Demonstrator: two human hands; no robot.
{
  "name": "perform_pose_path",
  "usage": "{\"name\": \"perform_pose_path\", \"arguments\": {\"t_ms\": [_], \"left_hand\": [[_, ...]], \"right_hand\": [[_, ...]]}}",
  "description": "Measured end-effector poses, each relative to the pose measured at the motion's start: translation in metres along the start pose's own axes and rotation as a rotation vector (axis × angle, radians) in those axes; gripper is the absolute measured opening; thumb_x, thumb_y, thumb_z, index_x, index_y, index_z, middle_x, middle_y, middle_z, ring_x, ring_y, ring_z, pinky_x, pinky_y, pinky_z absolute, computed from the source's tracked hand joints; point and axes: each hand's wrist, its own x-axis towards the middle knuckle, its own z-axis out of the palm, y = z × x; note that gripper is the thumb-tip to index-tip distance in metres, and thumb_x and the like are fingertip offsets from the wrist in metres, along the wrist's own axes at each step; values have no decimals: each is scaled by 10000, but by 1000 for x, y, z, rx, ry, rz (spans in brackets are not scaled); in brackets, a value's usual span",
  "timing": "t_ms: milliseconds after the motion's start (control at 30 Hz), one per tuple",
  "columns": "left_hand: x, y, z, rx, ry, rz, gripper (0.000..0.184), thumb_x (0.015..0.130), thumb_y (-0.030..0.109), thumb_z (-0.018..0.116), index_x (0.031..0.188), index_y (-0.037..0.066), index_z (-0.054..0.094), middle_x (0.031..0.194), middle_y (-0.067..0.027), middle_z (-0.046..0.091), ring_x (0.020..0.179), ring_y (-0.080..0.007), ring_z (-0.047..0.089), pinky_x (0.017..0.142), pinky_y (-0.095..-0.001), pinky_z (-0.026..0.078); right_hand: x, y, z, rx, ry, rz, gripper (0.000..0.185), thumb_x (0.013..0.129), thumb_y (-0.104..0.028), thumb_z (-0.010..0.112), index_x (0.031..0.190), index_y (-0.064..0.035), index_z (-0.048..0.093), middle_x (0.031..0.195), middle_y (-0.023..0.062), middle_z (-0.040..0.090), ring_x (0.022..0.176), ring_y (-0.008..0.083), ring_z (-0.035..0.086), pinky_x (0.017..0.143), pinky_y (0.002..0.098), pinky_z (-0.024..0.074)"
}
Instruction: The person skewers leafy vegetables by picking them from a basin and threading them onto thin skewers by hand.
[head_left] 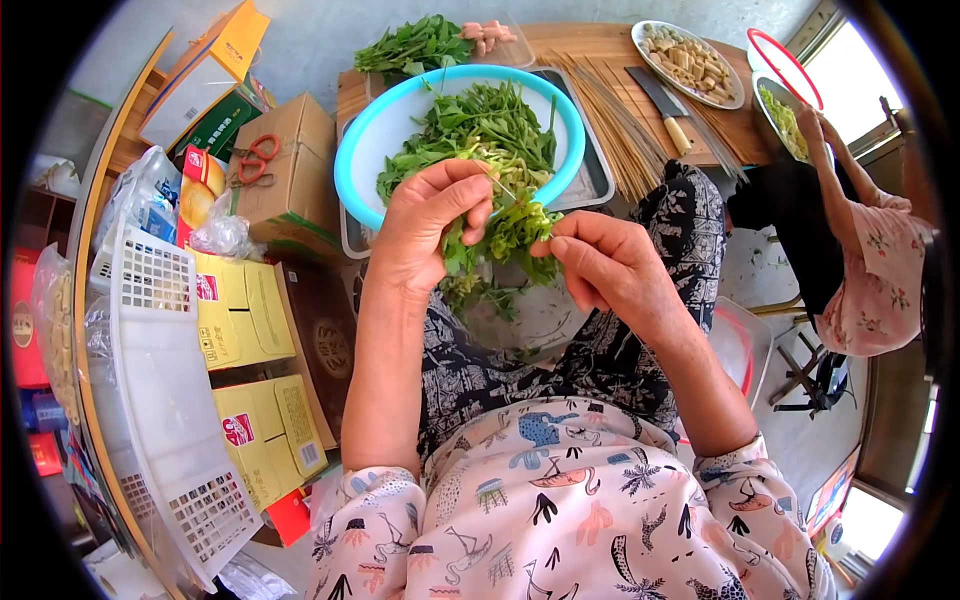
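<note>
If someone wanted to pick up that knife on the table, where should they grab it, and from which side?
Probably by its pale handle, coming from the near side of the table. The knife points its handle that way and its broad dark blade away. Thin sticks lie close by, so fingers might best close from above.

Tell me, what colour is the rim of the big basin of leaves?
Its rim is bright turquoise blue; the head view shows it.
</note>
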Motion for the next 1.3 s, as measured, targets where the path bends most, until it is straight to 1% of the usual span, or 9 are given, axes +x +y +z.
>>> {"name": "perform_pose_path", "arguments": {"t_ms": [100,167,267,333,567,767,1033,1100,1300], "left_hand": [[2,-4,1,34,-51,-33,150,838,52,661,985,26,645,830,-36,619,701,-94,559,584,-217,453],[1,-8,6,277,9,116,161,838,47,659,996,12,649,879,-25,632,805,-90,574,737,-220,463],[3,-8,4,454,-22,161,169,844,45,651,1008,2,653,927,-16,643,880,-84,571,839,-225,439],[7,-7,-3,455,30,173,173,849,52,648,1014,1,653,941,-18,647,873,-86,575,825,-229,446],[31,7,-80,619,299,183,166,887,118,627,1017,21,663,906,-24,658,778,-90,608,728,-230,486],[62,5,-109,898,455,38,143,884,103,602,976,28,682,872,-25,666,724,-86,601,661,-232,488],[123,-7,-116,1172,327,-39,163,874,138,602,979,40,680,888,-29,680,744,-98,648,638,-251,502],[138,-18,-119,1247,297,-118,155,826,98,621,950,36,689,885,-59,688,668,-132,670,628,-273,516],[157,-33,-136,1570,179,-118,187,773,88,688,960,89,697,915,-104,694,833,-231,665,748,-363,529]], "right_hand": [[5,2,0,16,5,-9,191,949,-144,523,939,11,634,566,-34,496,477,26,435,453,182,321],[8,5,-1,33,7,-18,191,950,-146,524,941,10,634,567,-32,497,478,26,437,453,181,321],[11,12,-3,63,2,-14,193,954,-153,524,950,4,636,566,-29,501,479,27,439,451,179,317],[12,19,-8,49,25,-7,212,968,-171,492,975,-3,621,553,-37,493,454,18,394,419,172,270],[6,57,-43,74,101,23,220,965,-176,488,961,-1,621,536,-37,474,441,23,380,415,179,275],[8,81,-58,137,148,62,228,968,-195,493,949,-7,622,524,-34,470,426,28,369,405,179,272],[12,80,-61,194,142,61,221,967,-184,499,944,-4,624,524,-33,477,425,25,368,408,171,276],[11,79,-61,184,150,58,224,969,-183,493,949,-2,623,525,-33,476,428,25,365,413,171,278],[9,79,-62,179,141,53,226,970,-178,483,950,0,621,528,-34,476,434,25,363,418,171,281]]}}
